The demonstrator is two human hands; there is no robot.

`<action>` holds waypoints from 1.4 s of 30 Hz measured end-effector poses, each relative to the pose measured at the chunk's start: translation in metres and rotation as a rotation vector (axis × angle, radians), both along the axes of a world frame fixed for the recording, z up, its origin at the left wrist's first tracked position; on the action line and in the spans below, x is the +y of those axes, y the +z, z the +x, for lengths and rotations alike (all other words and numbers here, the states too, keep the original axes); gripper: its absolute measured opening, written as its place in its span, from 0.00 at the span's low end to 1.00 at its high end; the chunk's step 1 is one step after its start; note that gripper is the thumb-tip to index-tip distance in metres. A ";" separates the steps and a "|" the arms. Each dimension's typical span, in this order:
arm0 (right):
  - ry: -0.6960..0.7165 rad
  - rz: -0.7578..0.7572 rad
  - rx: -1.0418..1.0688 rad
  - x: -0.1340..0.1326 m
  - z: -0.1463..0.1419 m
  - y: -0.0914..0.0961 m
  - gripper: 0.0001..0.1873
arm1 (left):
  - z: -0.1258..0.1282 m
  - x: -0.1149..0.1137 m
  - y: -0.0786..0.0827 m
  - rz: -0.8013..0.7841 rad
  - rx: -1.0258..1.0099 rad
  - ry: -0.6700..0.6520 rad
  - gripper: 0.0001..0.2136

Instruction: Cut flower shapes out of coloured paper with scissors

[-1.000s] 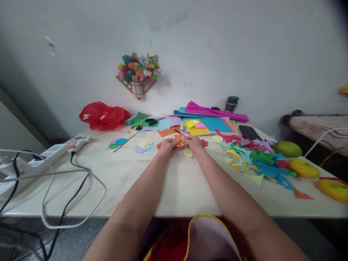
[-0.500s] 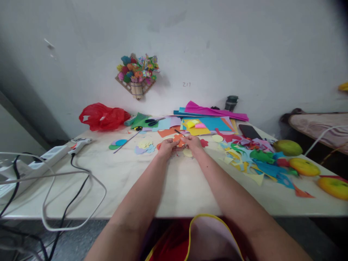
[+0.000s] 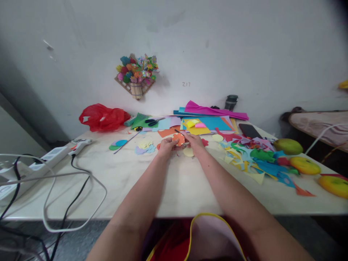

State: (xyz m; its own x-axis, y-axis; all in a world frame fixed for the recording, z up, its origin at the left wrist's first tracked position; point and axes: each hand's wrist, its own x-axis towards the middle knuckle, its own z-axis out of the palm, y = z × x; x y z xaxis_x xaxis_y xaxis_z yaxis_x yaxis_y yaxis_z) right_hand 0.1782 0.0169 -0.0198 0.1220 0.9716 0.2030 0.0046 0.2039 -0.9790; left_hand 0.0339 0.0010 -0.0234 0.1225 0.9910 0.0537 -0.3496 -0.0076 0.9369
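An orange paper flower [image 3: 178, 139] is pinched at its left edge by my left hand [image 3: 166, 145], a little above the table. Close by on the other side, my right hand [image 3: 195, 142] has its fingers closed around a thin dark pen-like stick [image 3: 178, 131], whose end points up and left over the flower. Under and beside the hands lie a pale yellow paper circle [image 3: 188, 152] and a red paper flower [image 3: 204, 142]. Behind the flower is a sheet of orange paper [image 3: 165, 132]. My right fingertips are too small to make out clearly.
Left of my hands are pastel paper cutouts [image 3: 146, 146], a power strip [image 3: 51, 156] with cables, and a red plastic bag [image 3: 104, 117]. Scissors [image 3: 152, 122] and coloured sheets [image 3: 214, 124] lie at the back. Paper scraps [image 3: 261, 156], a phone [image 3: 249, 131] and mangoes [image 3: 304, 165] are on the right.
The orange flower now shows more of its face. My right fingers have drawn slightly right, off the flower's edge, while my left hand keeps its pinch.
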 end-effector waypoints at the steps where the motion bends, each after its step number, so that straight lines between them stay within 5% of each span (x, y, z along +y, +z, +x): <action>1: -0.009 -0.001 0.044 0.001 0.003 0.001 0.21 | -0.001 0.000 0.001 -0.006 -0.009 0.022 0.10; 4: -0.117 0.002 -0.040 0.002 0.018 0.008 0.18 | -0.003 0.002 0.003 -0.037 -0.041 0.092 0.11; 9: -0.297 -0.105 -0.837 -0.003 0.040 0.018 0.09 | -0.005 0.008 -0.002 -0.009 -0.097 0.116 0.13; 16: -0.075 -0.178 -1.400 -0.016 0.033 0.027 0.19 | -0.005 0.008 -0.003 -0.016 -0.105 0.135 0.13; 42: -0.136 0.045 -1.631 -0.009 0.034 0.018 0.20 | -0.006 0.007 -0.002 -0.048 -0.173 0.112 0.10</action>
